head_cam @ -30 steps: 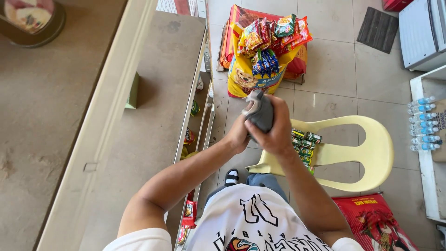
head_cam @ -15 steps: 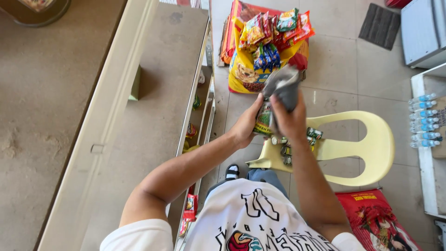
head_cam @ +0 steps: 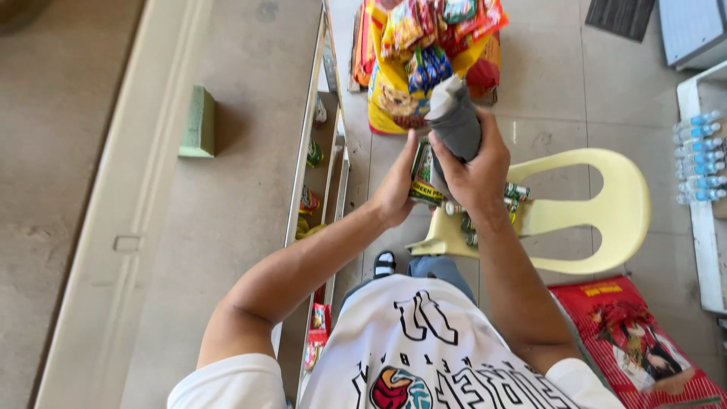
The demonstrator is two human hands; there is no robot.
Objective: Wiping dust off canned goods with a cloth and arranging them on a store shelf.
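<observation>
— Head view, what do the hands have?

— The left hand (head_cam: 395,185) is clasped round a green can (head_cam: 424,176); the right hand (head_cam: 475,168) is clenched on a grey cloth (head_cam: 455,121) pressed against the can's top. Both sit at about twelve o'clock from the person's chest, above the front edge of a yellow plastic chair (head_cam: 598,216).

— How much room around them?

— At nine o'clock the counter top (head_cam: 235,189) runs long and bare apart from a small green block (head_cam: 198,121); its glass-fronted edge (head_cam: 322,151) stands just beside the left wrist. At three o'clock the chair seat is open, with more cans (head_cam: 515,193) lying on it under the right hand.

— And the floor?

— Pale tiles. Snack packets (head_cam: 424,45) are heaped at twelve o'clock, a red sack (head_cam: 636,341) lies at four o'clock, and bottled water (head_cam: 700,155) lines a white shelf at three o'clock.
</observation>
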